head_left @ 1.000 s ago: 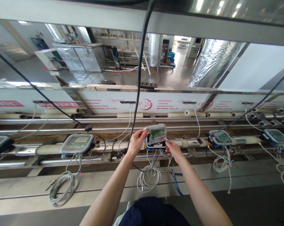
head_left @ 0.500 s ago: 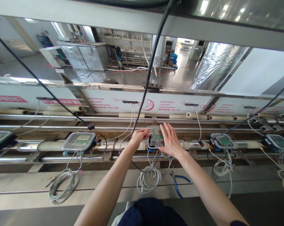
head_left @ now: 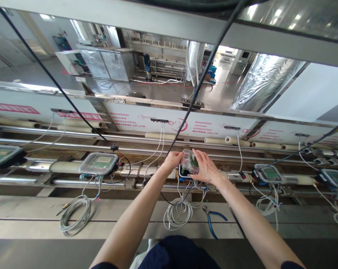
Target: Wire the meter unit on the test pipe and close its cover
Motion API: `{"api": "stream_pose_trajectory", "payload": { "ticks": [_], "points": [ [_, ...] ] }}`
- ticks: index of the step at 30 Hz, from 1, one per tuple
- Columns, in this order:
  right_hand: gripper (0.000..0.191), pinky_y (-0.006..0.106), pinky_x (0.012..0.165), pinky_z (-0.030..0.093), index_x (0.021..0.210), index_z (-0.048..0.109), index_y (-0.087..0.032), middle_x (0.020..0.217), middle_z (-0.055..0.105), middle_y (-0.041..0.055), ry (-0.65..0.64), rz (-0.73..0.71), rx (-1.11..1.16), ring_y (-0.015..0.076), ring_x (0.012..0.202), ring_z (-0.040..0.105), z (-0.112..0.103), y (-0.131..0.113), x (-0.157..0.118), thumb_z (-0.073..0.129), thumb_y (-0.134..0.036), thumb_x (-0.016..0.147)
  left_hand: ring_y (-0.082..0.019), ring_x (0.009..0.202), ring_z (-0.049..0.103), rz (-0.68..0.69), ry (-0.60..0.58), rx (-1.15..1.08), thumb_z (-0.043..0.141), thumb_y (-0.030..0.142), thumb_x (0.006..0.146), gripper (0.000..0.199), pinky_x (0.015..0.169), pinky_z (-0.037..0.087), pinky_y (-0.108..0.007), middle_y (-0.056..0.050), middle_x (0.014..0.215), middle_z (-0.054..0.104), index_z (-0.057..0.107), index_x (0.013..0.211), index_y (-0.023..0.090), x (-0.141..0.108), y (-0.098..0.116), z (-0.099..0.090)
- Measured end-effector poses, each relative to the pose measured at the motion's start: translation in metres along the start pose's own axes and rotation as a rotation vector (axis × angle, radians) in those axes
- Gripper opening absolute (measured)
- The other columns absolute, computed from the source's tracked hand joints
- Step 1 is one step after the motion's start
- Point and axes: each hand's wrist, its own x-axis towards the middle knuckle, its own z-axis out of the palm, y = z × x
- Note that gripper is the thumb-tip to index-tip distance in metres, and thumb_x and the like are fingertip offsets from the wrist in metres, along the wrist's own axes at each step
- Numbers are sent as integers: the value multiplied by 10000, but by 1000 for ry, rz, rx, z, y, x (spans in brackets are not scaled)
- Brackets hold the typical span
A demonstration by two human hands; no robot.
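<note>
Both my hands hold a clear plastic lid (head_left: 189,160) over a small black box (head_left: 183,173) with a green circuit board inside. My left hand (head_left: 173,161) pinches the lid's left edge between thumb and fingers. On the other side my right hand (head_left: 204,166) grips the lid's right edge, fingers over the top and thumb low at the front. The lid looks tilted, lifted a little off the box's rim. White cables run from beneath the box into a coil (head_left: 178,215) on the metal ledge. Blue-handled cutters (head_left: 213,221) lie right of that coil.
Similar clear-lidded boxes stand along the rail, one to the left (head_left: 98,163) and one to the right (head_left: 269,173). A coiled grey cable (head_left: 76,216) lies on the ledge (head_left: 124,213). A black cable (head_left: 202,78) hangs diagonally before me. Metal rods and pale rollers run behind.
The clear lid has shifted and tilted over the box, and more of the box's dark inside shows. Both hands moved with it. The whole view has shifted slightly.
</note>
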Motion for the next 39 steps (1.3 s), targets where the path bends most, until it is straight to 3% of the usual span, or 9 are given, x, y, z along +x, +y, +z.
{"api": "stream_pose_trajectory", "payload": {
  "ticks": [5, 13, 17, 21, 26, 29, 35, 39],
  "points": [
    [788, 488, 988, 388, 1415, 274, -174, 1379, 381, 155, 23, -18, -26, 298, 1243, 355, 5, 3, -2, 599, -275, 704, -106, 491, 538, -38, -11, -13, 642, 340, 745, 262, 492, 397, -210, -43, 554, 625, 634, 617, 112, 3, 3, 2],
    [430, 401, 1049, 368, 1299, 446, -140, 1281, 521, 131, 66, -113, 31, 216, 1202, 451, 4, 12, 1, 440, -208, 874, -125, 572, 598, -43, -54, -18, 515, 368, 833, 324, 571, 478, -237, -104, 686, 665, 643, 730, 89, 6, 4, -1],
    [389, 372, 1000, 429, 1274, 451, -131, 1217, 566, 126, 136, -52, 71, 199, 1128, 521, 13, 15, -1, 418, -217, 896, -125, 569, 578, 74, 16, 129, 463, 300, 842, 270, 581, 465, -246, -67, 687, 658, 649, 781, 115, 8, -9, -5],
    [383, 403, 1003, 429, 1277, 437, -152, 1229, 559, 128, 209, 10, 93, 207, 1155, 513, 21, 12, -8, 407, -239, 905, -150, 665, 565, 263, 101, 321, 540, 160, 733, 112, 683, 450, -277, -25, 698, 628, 652, 737, 149, 5, -25, -4],
    [386, 403, 1007, 428, 1281, 432, -146, 1235, 555, 135, 237, 42, 85, 207, 1160, 512, 23, 8, -10, 393, -235, 907, -166, 843, 563, 505, 22, 481, 646, 127, 677, 174, 813, 433, -277, -13, 876, 619, 662, 836, 197, -4, -35, 3],
    [387, 407, 1013, 421, 1281, 445, -156, 1236, 562, 126, 219, 34, 59, 206, 1163, 512, 21, 4, -10, 397, -221, 902, -189, 932, 539, 604, 20, 546, 655, 183, 725, 58, 842, 420, -288, -28, 899, 602, 633, 777, 195, -6, -41, 4],
    [376, 427, 1046, 373, 1258, 483, -135, 1285, 535, 143, 161, 40, -24, 235, 1211, 476, 15, -11, -10, 387, -201, 900, -190, 827, 534, 635, 114, 659, 547, 157, 785, 42, 777, 423, -296, -30, 783, 579, 540, 756, 185, -8, -59, -1],
    [359, 412, 986, 419, 1229, 498, -124, 1235, 568, 155, 112, 85, -62, 250, 1136, 533, 7, -19, -3, 398, -182, 888, -185, 776, 542, 587, 169, 716, 518, 146, 781, 144, 746, 427, -295, -30, 780, 595, 554, 919, 164, -3, -65, 5]
  ]
}}
